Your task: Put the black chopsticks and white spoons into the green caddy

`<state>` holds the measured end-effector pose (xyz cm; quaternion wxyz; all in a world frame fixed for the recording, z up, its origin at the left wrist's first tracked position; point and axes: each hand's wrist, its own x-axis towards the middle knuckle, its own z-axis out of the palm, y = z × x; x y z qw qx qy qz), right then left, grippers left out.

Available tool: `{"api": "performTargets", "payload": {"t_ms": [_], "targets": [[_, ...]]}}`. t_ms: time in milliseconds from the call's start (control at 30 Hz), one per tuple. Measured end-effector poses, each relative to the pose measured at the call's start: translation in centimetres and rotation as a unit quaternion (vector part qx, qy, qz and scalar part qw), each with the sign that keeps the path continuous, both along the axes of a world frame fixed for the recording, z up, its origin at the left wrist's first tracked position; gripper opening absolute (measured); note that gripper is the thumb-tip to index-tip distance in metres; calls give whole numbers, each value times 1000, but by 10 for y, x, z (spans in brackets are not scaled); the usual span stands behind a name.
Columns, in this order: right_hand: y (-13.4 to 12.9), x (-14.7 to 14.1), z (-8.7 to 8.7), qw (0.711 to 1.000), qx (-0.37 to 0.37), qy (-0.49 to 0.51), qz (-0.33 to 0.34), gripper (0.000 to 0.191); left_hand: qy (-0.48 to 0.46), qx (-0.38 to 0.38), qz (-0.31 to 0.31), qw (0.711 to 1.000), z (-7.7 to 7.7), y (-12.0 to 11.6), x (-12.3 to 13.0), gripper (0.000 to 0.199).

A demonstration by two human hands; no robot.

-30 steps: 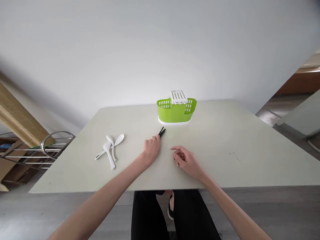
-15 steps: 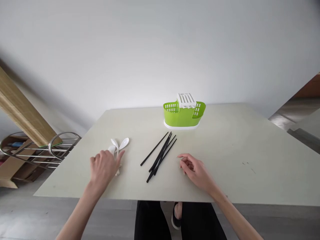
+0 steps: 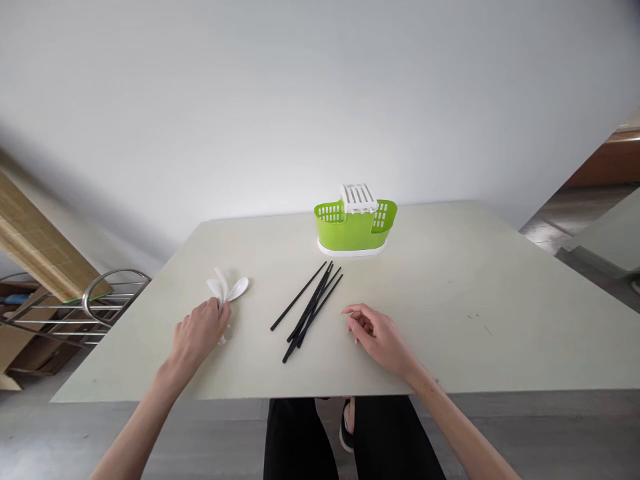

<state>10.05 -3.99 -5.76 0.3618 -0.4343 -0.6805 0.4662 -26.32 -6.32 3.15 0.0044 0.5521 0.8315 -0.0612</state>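
At the left of the table, my left hand (image 3: pixel 199 332) is closed, thumb against fingers, around the handle of a white spoon (image 3: pixel 220 280), which is blurred by motion. Other white spoons lie beneath and beside it; one spoon bowl (image 3: pixel 239 288) points to the upper right, and handle ends show below the hand. My right hand (image 3: pixel 377 335) rests on the table with fingers loosely curled, thumb and forefinger a little apart, holding nothing I can see. Between the hands lie several black chopsticks (image 3: pixel 311 312), most crossing in a bundle and one apart on the left.
A green basket (image 3: pixel 350 235) with a white base and slotted white top stands at the back of the pale table (image 3: pixel 440 267), near the wall. Left of the table are a metal rack (image 3: pixel 113 300) and a leaning wooden-looking board (image 3: pixel 45 240).
My left hand has closed around a spoon and the spoon has shifted slightly. The whole view has moved a little; my right hand keeps its pose.
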Motion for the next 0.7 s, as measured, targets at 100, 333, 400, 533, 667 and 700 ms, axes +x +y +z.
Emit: {"api": "performTargets", "payload": {"t_ms": [100,333,400,533,667,700], "targets": [[0,0,2,1000,-3,2,3,32,32,13,-49,998,7,8,-5,41],[-1,1,3,1000,-4,2,0,31,92,54,-135,985,16,21,-42,39],[-1,1,1,1000,0,2,0,31,70,48,-114,990,16,18,-53,41],[-1,2,-1,1000,2,-5,-4,30,31,33,-91,995,10,9,-64,44],[-2,2,-1,1000,4,-9,-2,31,31,23,-81,996,0,3,-67,52],[-2,2,0,1000,4,-10,-1,31,27,21,-79,996,-1,2,-67,53]]}}
